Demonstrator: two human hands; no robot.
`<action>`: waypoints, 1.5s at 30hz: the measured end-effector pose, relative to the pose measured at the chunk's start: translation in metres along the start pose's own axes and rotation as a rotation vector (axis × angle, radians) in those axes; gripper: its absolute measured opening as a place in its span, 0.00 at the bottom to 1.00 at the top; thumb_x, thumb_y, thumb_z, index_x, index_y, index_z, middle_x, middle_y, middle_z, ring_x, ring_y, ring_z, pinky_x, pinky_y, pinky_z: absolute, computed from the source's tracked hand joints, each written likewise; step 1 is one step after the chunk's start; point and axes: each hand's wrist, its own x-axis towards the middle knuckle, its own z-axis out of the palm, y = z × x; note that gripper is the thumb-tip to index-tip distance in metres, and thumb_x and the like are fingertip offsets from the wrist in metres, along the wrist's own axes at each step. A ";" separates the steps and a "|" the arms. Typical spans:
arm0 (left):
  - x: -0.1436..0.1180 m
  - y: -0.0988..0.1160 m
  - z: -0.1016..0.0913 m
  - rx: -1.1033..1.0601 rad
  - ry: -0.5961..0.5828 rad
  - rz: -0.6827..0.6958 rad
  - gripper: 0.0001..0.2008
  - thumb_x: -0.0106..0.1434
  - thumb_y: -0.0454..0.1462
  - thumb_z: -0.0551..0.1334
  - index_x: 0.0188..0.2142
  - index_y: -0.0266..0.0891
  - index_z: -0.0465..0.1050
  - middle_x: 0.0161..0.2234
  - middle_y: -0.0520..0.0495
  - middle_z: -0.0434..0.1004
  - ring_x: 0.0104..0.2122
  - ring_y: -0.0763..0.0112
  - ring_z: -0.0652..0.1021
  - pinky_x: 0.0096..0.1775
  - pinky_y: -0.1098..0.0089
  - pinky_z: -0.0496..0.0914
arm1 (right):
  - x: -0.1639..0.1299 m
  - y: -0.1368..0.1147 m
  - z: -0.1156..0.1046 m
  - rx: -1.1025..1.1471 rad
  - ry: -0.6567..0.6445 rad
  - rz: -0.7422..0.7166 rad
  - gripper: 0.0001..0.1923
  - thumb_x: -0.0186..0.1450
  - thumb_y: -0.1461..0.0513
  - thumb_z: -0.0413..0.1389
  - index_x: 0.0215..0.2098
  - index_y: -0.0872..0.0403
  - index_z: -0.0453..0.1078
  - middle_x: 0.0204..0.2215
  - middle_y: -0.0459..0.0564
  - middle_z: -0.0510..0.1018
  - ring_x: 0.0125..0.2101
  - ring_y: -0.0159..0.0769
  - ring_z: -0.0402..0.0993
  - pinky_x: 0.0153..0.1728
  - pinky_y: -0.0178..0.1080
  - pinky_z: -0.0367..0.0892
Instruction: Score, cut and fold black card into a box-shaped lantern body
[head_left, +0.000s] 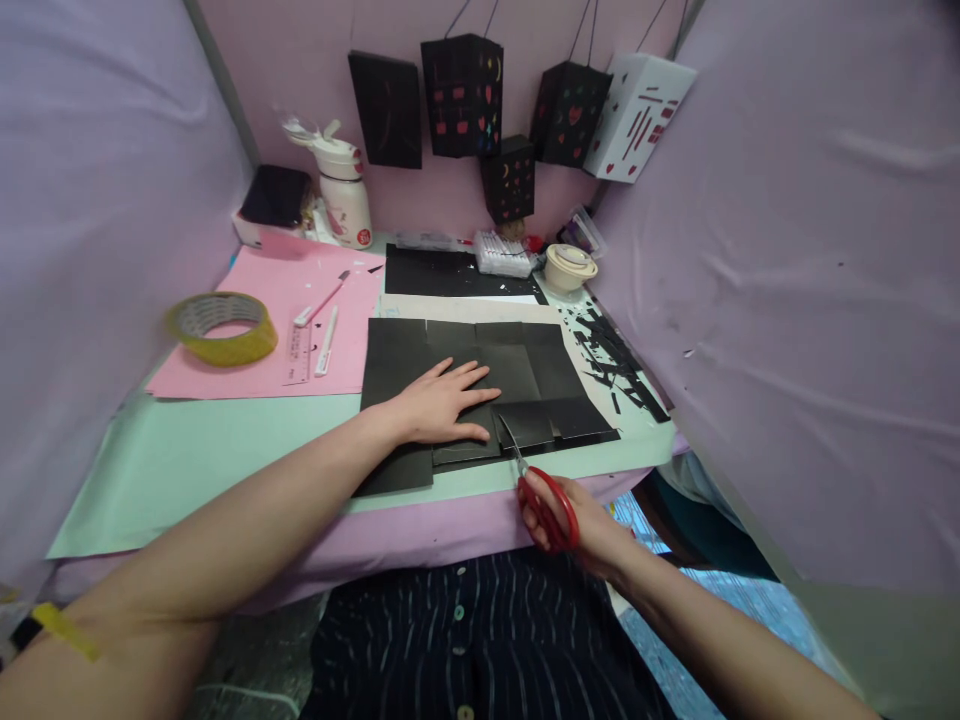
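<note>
A sheet of black card with slits and fold lines lies on the table before me. My left hand rests flat on it, fingers spread, holding nothing. At the card's near edge, my right hand grips red-handled scissors. Their blades point away from me and meet the card beside a slit, just right of my left fingertips. How far apart the blades are is hard to make out.
Left on pink paper are a yellow tape roll, a clear ruler and a white pen. Black scraps litter the right side. Behind stand a bottle and a small tub; box lanterns hang above.
</note>
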 end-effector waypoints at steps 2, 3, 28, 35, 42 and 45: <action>0.000 0.000 0.000 -0.004 0.002 -0.001 0.39 0.62 0.64 0.50 0.66 0.50 0.54 0.69 0.44 0.44 0.68 0.54 0.48 0.64 0.51 0.39 | 0.002 0.000 0.001 -0.009 0.001 -0.003 0.26 0.63 0.39 0.51 0.31 0.53 0.63 0.19 0.41 0.68 0.16 0.27 0.60 0.18 0.31 0.55; 0.000 0.000 0.001 -0.005 0.002 -0.003 0.39 0.62 0.64 0.50 0.66 0.50 0.54 0.69 0.44 0.43 0.68 0.54 0.48 0.64 0.51 0.39 | 0.002 0.000 0.002 -0.022 0.005 -0.004 0.26 0.63 0.39 0.50 0.30 0.53 0.63 0.18 0.41 0.67 0.16 0.27 0.60 0.17 0.31 0.55; -0.019 0.049 -0.014 0.240 0.208 0.068 0.17 0.64 0.48 0.61 0.43 0.37 0.72 0.43 0.41 0.75 0.44 0.58 0.74 0.45 0.61 0.65 | 0.005 0.003 0.004 -0.096 0.053 -0.031 0.29 0.62 0.38 0.50 0.24 0.54 0.62 0.15 0.41 0.66 0.13 0.26 0.58 0.15 0.31 0.52; -0.029 0.085 0.019 0.277 0.393 0.076 0.07 0.68 0.31 0.55 0.40 0.34 0.72 0.39 0.42 0.74 0.38 0.61 0.73 0.38 0.64 0.67 | 0.007 0.000 0.010 -0.098 0.076 -0.021 0.29 0.60 0.37 0.52 0.21 0.53 0.61 0.13 0.42 0.66 0.12 0.27 0.60 0.14 0.32 0.54; -0.028 0.073 0.033 0.229 0.534 0.116 0.10 0.69 0.31 0.53 0.38 0.33 0.73 0.35 0.43 0.75 0.37 0.63 0.74 0.36 0.66 0.69 | 0.008 -0.001 0.012 -0.074 0.054 -0.003 0.29 0.60 0.38 0.53 0.21 0.54 0.62 0.14 0.43 0.66 0.13 0.26 0.60 0.15 0.31 0.55; -0.028 0.075 0.037 0.206 0.574 0.106 0.09 0.68 0.31 0.54 0.36 0.34 0.74 0.33 0.44 0.75 0.37 0.64 0.74 0.36 0.67 0.69 | 0.008 -0.004 0.012 -0.070 0.031 -0.006 0.29 0.60 0.38 0.53 0.22 0.54 0.62 0.14 0.43 0.66 0.13 0.26 0.60 0.15 0.31 0.55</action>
